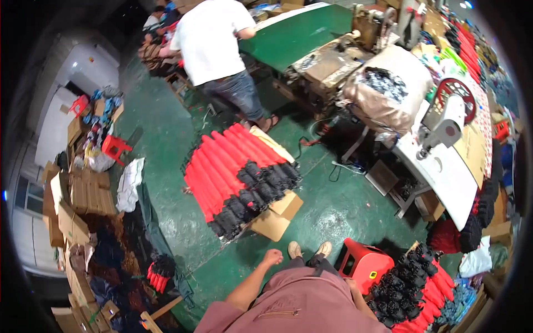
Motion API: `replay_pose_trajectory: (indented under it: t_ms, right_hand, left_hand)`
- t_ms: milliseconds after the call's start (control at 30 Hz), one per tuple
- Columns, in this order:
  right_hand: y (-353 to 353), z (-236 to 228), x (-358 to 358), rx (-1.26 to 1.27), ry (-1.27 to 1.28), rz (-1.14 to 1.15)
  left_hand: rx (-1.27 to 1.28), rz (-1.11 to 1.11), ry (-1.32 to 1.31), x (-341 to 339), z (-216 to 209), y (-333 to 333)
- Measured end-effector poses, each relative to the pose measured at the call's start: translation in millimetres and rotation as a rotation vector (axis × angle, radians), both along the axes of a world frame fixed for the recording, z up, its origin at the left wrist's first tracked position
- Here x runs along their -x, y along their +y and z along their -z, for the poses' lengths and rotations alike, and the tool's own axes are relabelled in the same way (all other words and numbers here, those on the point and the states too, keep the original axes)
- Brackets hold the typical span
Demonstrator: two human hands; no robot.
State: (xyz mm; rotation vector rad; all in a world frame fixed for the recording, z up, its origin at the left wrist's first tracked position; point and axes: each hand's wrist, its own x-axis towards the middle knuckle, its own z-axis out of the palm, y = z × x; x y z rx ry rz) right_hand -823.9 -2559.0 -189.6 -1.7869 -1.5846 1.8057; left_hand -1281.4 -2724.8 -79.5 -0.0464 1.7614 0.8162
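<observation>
My left hand point(272, 257) hangs in front of my body, its fingers curled in with nothing visible in them. It touches nothing and is nearest to an open cardboard box point(270, 225) under a large stack of long red rolls with bunched black ends point(227, 169). My right hand point(353, 286) is low at my right side, beside a red plastic stool point(367, 265). Its fingers are mostly hidden, so I cannot tell whether it holds anything. Right of the stool lies another pile of red rolls with black ends point(408, 286).
A white sewing table point(438, 177) with a machine point(447, 127) stands at the right, near a big sack point(400, 83). A person in a white shirt point(214, 39) stands by a green-topped table point(305, 33). Cardboard boxes point(75, 222) and cloth line the left.
</observation>
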Motion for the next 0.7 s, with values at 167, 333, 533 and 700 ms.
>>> replay_pose_trajectory:
  t_ms: [167,333,533,700]
  right_hand:
    - [71,-44,52,0.202,-0.216,-0.380]
    - [148,27,85,-0.225,-0.059,-0.079]
    - [173,-79,110,0.066,0.347,0.461]
    - [108,-45,30,0.015,-0.253,0.259]
  left_hand:
    - [-0.186,0.164,0.250,-20,44,-30]
    - [-0.070,0.269,0.120,-8,-12,74]
    - [-0.047,0.203,-0.051,2,-4,139]
    - [-0.156,0.512,0.099,-6,-4,192]
